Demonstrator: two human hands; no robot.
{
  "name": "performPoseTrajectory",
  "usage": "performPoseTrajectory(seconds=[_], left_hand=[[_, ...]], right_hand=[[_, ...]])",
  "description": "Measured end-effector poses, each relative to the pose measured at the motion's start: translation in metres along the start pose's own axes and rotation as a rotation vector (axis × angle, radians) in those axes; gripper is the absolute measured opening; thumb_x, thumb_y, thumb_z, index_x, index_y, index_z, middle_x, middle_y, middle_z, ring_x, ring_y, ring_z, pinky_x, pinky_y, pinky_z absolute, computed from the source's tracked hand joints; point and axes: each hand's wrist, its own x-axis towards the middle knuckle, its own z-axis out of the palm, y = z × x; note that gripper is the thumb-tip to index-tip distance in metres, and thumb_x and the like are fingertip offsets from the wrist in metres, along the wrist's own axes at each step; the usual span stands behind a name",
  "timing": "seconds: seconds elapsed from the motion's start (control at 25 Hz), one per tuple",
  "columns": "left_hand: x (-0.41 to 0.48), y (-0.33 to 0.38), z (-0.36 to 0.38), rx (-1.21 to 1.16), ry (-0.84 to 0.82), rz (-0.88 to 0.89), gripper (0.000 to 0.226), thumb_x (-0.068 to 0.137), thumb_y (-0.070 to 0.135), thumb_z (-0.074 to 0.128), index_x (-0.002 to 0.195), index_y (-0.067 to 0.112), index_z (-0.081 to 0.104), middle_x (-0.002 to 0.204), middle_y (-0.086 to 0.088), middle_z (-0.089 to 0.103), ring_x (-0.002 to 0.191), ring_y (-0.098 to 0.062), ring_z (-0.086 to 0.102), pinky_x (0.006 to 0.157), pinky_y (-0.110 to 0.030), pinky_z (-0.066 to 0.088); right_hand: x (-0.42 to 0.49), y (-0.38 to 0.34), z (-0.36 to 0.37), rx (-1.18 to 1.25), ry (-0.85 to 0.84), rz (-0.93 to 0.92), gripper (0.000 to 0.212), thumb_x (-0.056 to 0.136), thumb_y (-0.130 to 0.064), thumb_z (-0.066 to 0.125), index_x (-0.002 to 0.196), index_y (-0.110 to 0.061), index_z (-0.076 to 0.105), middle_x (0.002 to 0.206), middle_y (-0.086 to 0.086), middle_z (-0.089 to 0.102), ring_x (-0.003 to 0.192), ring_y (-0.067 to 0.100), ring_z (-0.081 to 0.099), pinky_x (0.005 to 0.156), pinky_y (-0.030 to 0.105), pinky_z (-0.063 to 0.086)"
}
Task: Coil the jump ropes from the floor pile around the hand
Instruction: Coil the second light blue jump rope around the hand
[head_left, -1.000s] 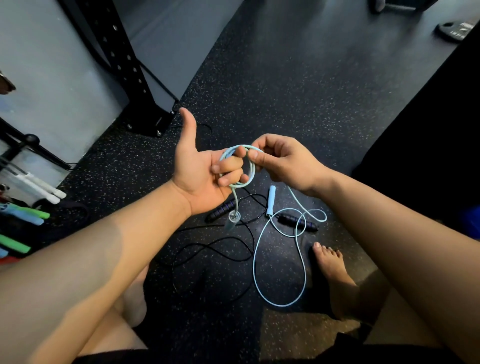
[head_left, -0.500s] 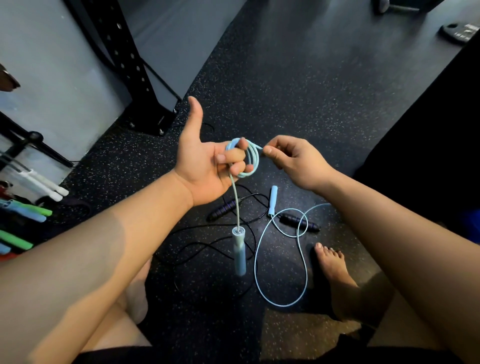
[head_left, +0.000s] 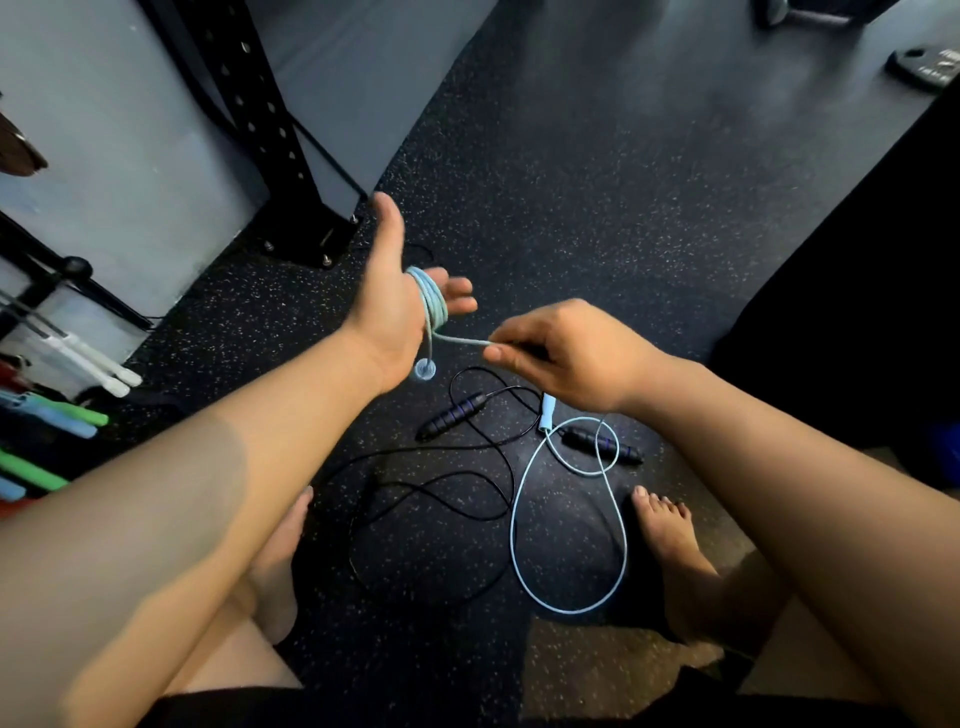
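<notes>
Several turns of a light blue jump rope (head_left: 434, 304) wrap my left hand (head_left: 395, 306), which is held up with thumb raised and fingers extended. One blue handle (head_left: 425, 370) hangs below that palm. My right hand (head_left: 566, 353) pinches the taut blue cord just right of the coil. The cord's slack loop (head_left: 569, 530) and other blue handle (head_left: 546, 413) lie on the floor. A black jump rope (head_left: 431, 493) with two dark handles (head_left: 453, 415) lies tangled beside it.
Dark speckled rubber floor (head_left: 597, 197) all round. My bare feet (head_left: 670, 545) flank the ropes. A black rack upright (head_left: 270, 140) stands bolted at upper left. Coloured handles (head_left: 52, 421) lie at the left edge. A black mass (head_left: 872, 312) fills the right.
My left fingers have uncurled and straightened, the coil now sitting round the palm. My right hand dropped lower and pulls the cord sideways. The hanging handle swung up near my left wrist.
</notes>
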Motion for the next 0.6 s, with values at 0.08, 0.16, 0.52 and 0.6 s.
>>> performPoseTrajectory(seconds=[0.08,0.16,0.52,0.6], left_hand=[[-0.004,-0.005,0.003,0.253,-0.192,-0.102,0.123,0.076,0.096,0.006,0.132,-0.002,0.057,0.104,-0.022,0.072,0.102,-0.024,0.071,0.121,-0.051,0.028],[-0.011,-0.005,0.008,0.428,-0.41,-0.157,0.133,0.073,0.096,-0.005,0.112,-0.011,0.065,0.093,-0.029,0.069,0.095,-0.027,0.069,0.119,-0.05,0.028],[-0.031,0.016,0.018,0.22,-0.686,-0.351,0.11,0.073,0.095,-0.011,0.077,0.007,0.057,0.048,-0.002,0.038,0.053,-0.027,0.048,0.084,-0.036,0.048],[-0.032,0.019,0.017,0.084,-0.655,-0.356,0.107,0.071,0.097,-0.006,0.075,0.01,0.056,0.046,0.001,0.033,0.049,-0.024,0.046,0.086,-0.036,0.047]], right_hand=[[0.002,0.002,-0.007,-0.045,0.117,-0.024,0.034,0.099,-0.046,0.052,0.095,-0.018,0.072,0.078,-0.004,0.069,0.068,0.016,0.062,0.062,0.038,0.051],[0.002,0.006,-0.013,-0.008,0.212,-0.003,0.032,0.097,-0.047,0.058,0.094,-0.019,0.073,0.082,-0.006,0.07,0.071,0.014,0.065,0.063,0.04,0.052],[-0.006,0.025,-0.011,0.34,0.246,0.224,0.023,0.094,-0.036,0.067,0.091,-0.014,0.072,0.076,0.008,0.068,0.066,0.02,0.06,0.065,0.04,0.049],[-0.007,0.025,-0.006,0.393,0.211,0.29,0.026,0.098,-0.036,0.06,0.089,-0.014,0.067,0.07,0.013,0.062,0.058,0.02,0.053,0.058,0.039,0.048]])
